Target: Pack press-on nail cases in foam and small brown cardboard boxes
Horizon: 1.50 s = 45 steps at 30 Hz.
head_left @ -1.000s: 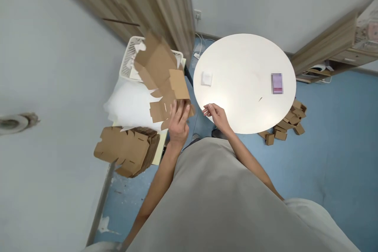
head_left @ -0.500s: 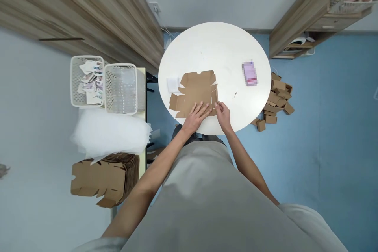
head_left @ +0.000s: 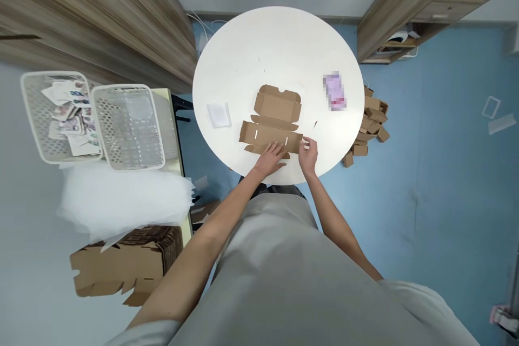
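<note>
A brown cardboard box blank (head_left: 270, 134) lies partly creased on the round white table (head_left: 243, 54). Its far panel with a notched edge points away from me, and two slots show in the near panel. My left hand (head_left: 271, 160) rests on the near edge with fingers stretched out. At the right end flap my right hand (head_left: 308, 154) pinches the cardboard between thumb and fingers. To the left of the blank sits a thin, clear-white square packet (head_left: 219, 115). A pixelated purple item (head_left: 334, 91) is on the table's right side.
Left of me, a side table bears a basket of cards (head_left: 60, 119), a basket of clear plastic pieces (head_left: 130, 124), white sheets (head_left: 125, 194) and stacked cardboard blanks (head_left: 121, 265). Small cardboard boxes (head_left: 371, 121) are heaped on the floor right of the table.
The blank has gone from lying flat to having raised creases and side flaps bent up. My right hand has kept to its right end. The whole view has shifted.
</note>
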Available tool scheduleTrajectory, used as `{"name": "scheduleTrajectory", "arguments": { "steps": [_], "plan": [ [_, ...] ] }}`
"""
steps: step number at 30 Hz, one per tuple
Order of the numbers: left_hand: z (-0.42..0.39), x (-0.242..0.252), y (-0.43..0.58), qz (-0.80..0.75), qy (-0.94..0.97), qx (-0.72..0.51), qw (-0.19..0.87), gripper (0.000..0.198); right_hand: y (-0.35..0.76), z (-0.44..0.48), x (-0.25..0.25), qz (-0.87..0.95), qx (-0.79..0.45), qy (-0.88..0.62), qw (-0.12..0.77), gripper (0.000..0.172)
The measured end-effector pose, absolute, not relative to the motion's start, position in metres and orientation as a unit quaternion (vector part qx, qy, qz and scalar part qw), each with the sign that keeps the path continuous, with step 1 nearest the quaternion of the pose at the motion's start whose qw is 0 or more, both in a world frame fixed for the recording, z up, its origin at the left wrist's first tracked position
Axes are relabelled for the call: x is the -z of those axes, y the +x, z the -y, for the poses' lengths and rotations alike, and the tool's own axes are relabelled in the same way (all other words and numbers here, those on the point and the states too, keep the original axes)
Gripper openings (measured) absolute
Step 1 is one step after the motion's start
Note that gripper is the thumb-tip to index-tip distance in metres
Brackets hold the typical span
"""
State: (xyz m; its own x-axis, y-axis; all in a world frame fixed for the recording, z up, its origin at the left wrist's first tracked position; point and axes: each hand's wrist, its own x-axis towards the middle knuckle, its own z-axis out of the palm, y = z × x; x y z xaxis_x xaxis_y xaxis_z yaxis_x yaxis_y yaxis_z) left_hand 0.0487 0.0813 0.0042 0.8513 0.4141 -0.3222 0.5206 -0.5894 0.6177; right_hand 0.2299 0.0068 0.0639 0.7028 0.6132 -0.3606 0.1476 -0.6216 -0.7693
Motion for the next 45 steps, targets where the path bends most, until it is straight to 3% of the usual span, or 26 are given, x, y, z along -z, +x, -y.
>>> {"name": "scheduleTrajectory", "arguments": {
  "steps": [8, 14, 21, 23, 28, 33, 39, 42, 45],
  "plan": [
    [-0.153, -0.002, 0.017, -0.478, 0.776, -0.085, 0.402, 0.058, 0.205, -0.073, -0.05, 0.294, -0.383, -0.829, 0.283, 0.052],
    [-0.187, 0.003, 0.007, -0.485, 0.748, -0.088, 0.445, 0.058, 0.219, -0.1, -0.02, 0.235, -0.365, -0.855, 0.282, 0.065],
    [-0.158, -0.009, -0.009, -0.453, 0.754, 0.076, 0.47, 0.13, 0.231, -0.114, -0.005, 0.343, -0.367, -0.825, 0.259, 0.069],
    [-0.148, -0.012, -0.014, -0.445, 0.766, 0.099, 0.454, 0.134, 0.232, -0.114, -0.006, 0.37, -0.362, -0.818, 0.251, 0.069],
    [-0.131, -0.011, -0.023, -0.454, 0.769, 0.079, 0.444, 0.122, 0.232, -0.096, -0.014, 0.434, -0.384, -0.782, 0.229, 0.07],
    [-0.127, -0.006, -0.036, -0.49, 0.709, -0.01, 0.506, 0.124, 0.227, -0.065, -0.026, 0.467, -0.421, -0.756, 0.181, 0.098],
    [-0.149, -0.009, -0.044, -0.505, 0.703, -0.039, 0.499, 0.089, 0.225, -0.043, -0.019, 0.534, -0.443, -0.714, 0.092, 0.151],
    [-0.157, -0.008, -0.038, -0.467, 0.751, 0.014, 0.467, 0.112, 0.227, -0.039, -0.013, 0.579, -0.42, -0.696, 0.063, 0.162],
    [-0.153, -0.002, -0.031, -0.448, 0.776, 0.053, 0.44, 0.139, 0.228, -0.037, -0.009, 0.615, -0.389, -0.685, 0.044, 0.16]
  ]
}}
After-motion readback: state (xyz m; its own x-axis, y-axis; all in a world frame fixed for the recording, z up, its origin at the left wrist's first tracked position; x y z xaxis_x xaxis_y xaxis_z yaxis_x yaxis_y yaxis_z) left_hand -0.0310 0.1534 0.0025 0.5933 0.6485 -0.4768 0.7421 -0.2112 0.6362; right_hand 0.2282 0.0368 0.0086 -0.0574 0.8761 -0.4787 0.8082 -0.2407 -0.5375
